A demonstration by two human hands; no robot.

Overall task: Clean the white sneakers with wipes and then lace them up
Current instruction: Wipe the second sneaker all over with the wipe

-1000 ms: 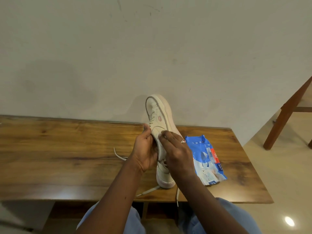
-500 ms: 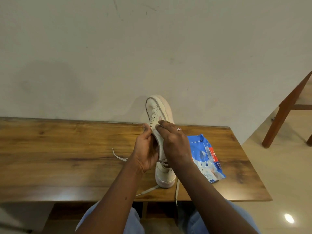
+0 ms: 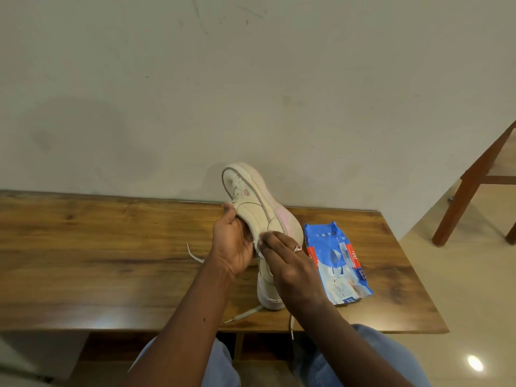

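Cream-white leather fills my left hand [image 3: 233, 247]: thumb on top, fingers curled underneath, gripping the raised sneaker [image 3: 251, 202] so that it hangs tilted on its side above the wooden table [image 3: 97, 261], its far end pointing up at the wall. My right hand [image 3: 290, 263] lies fairly flat against the sneaker's near side, fingers close together and pressing. A scrap of white at the fingertips looks like the wipe [image 3: 260, 243], though most of it is hidden under my hand. The second sneaker [image 3: 268, 291] stands on the table right below both hands, close to the front edge.

What worries me most is the one-handed hold. If I rub hard, I think the shoe could twist in my grip or drop onto the second sneaker and knock it off the edge. One lace end [image 3: 291, 328] hangs over that edge and another lace [image 3: 243, 314] trails beside my forearm, so a careless sweep might snag either and drag the shoe along.

A pink smear [image 3: 282, 219] runs along the sole. A wipe that picks it up could carry the colour onto the pale leather.

I cannot tell whether the blue pack of wipes [image 3: 337, 263], just right of my hand, is sealed, and if it is open I expect the wipes inside would dry out
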